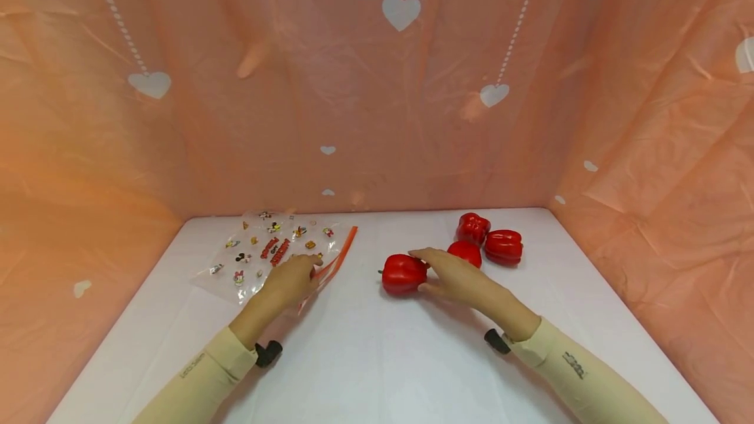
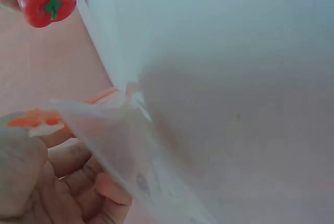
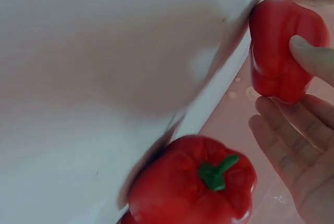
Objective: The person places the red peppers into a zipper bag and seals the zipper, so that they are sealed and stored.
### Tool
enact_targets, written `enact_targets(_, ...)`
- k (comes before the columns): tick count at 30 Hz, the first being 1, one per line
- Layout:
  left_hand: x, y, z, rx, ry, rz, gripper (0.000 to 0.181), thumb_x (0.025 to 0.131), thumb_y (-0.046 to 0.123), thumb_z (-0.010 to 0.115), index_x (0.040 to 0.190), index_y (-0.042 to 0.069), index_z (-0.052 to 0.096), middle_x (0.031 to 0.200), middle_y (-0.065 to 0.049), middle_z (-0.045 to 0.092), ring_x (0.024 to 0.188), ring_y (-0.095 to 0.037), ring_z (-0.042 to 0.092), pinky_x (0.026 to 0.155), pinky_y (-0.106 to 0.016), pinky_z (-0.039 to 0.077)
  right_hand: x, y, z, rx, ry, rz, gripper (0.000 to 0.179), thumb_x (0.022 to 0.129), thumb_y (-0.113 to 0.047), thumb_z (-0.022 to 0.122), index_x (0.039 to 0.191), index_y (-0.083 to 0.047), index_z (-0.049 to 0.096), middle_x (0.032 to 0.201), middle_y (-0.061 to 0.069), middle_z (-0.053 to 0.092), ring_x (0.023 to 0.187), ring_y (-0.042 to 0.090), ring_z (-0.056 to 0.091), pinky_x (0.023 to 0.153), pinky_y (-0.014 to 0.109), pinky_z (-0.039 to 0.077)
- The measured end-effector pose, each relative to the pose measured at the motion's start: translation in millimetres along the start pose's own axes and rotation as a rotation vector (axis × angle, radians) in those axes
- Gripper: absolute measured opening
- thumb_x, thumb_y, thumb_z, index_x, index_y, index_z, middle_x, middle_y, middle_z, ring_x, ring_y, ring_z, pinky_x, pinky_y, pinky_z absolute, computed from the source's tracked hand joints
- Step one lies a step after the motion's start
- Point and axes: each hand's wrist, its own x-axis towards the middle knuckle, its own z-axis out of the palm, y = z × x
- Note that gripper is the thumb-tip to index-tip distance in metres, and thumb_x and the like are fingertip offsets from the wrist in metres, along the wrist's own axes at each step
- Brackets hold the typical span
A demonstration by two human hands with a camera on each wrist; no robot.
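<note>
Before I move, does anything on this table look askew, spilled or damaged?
Nothing looks spilled or damaged. Only the clear cartoon-print zip bag looks askew, its orange zip edge slanting across the white table where the left hand pinches it. The red bell pepper in the right hand looks intact.

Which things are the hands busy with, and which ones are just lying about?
Busy with:
clear bag with an orange edge, in the left hand
red pepper, in the right hand

Just there:
three other red peppers, not held, though they may belong to the job too
pink sheet with hearts, only background
</note>
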Motion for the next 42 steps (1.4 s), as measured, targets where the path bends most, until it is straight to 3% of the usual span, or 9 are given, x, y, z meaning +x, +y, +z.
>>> enact_targets(6, -5.2, 0.9, -2.5, -0.086, 0.047, -0.029, 0.016, 0.099, 0.011, 0.074, 0.113, 0.004, 0.077, 0.086, -0.001, 0.068, 0.076, -0.016, 0.060, 0.066, -0.034, 0.052, 1.8, -5.8, 4.9, 0.084, 0.003, -0.013, 0.069, 0.090, -0.020, 0.088, 0.151, -0.010, 0.058, 0.139, 0.008, 0.068, 0.121, 0.026, 0.066, 0.100, 0.046, 0.059)
enact_targets(10, -7.9, 1.5, -3.8, -0.115, 0.118, -0.005, 0.006, 0.097, 0.010, 0.076, 0.101, 0.005, 0.076, 0.079, 0.000, 0.066, 0.070, -0.014, 0.058, 0.061, -0.031, 0.050, 4.8, -8.3, 8.2, 0.093, 0.021, -0.033, 0.067, 0.090, -0.022, 0.088, 0.150, -0.012, 0.059, 0.135, 0.005, 0.070, 0.116, 0.024, 0.067, 0.095, 0.041, 0.061)
enact_targets(16, -10.2, 2.6, -1.9, -0.150, 0.186, 0.016, 0.005, 0.095, 0.008, 0.077, 0.096, 0.006, 0.073, 0.080, -0.001, 0.065, 0.067, -0.014, 0.056, 0.059, -0.030, 0.048, 11.2, -13.2, 14.1, 0.124, 0.056, -0.078, 0.064, 0.092, -0.021, 0.086, 0.149, -0.009, 0.059, 0.129, 0.004, 0.071, 0.106, 0.020, 0.068, 0.087, 0.033, 0.060)
enact_targets(23, -11.7, 3.6, 2.9, -0.175, 0.229, 0.028, 0.005, 0.094, 0.008, 0.077, 0.094, 0.006, 0.072, 0.080, 0.001, 0.063, 0.070, -0.013, 0.055, 0.062, -0.031, 0.048, 20.3, -21.9, 21.9, 0.230, 0.117, -0.136, 0.059, 0.094, -0.017, 0.084, 0.146, -0.004, 0.060, 0.130, 0.009, 0.071, 0.100, 0.021, 0.071, 0.086, 0.041, 0.062)
enact_targets(34, -12.7, 9.7, 2.6, -0.232, 0.236, 0.040, 0.007, 0.093, 0.006, 0.079, 0.093, 0.006, 0.072, 0.079, 0.002, 0.067, 0.070, -0.011, 0.057, 0.064, -0.028, 0.050, 31.7, -39.3, 27.3, 0.397, 0.200, -0.143, 0.058, 0.094, -0.014, 0.083, 0.146, -0.003, 0.059, 0.134, 0.014, 0.069, 0.101, 0.028, 0.074, 0.090, 0.046, 0.063)
enact_targets(42, -14.3, 14.3, 3.4, -0.279, 0.234, 0.043, 0.007, 0.093, 0.004, 0.078, 0.094, 0.005, 0.072, 0.083, 0.000, 0.068, 0.075, -0.014, 0.061, 0.070, -0.029, 0.056, 39.4, -49.3, 31.7, 0.474, 0.276, -0.146, 0.059, 0.092, -0.012, 0.085, 0.145, -0.003, 0.060, 0.130, 0.016, 0.071, 0.094, 0.023, 0.076, 0.086, 0.044, 0.064)
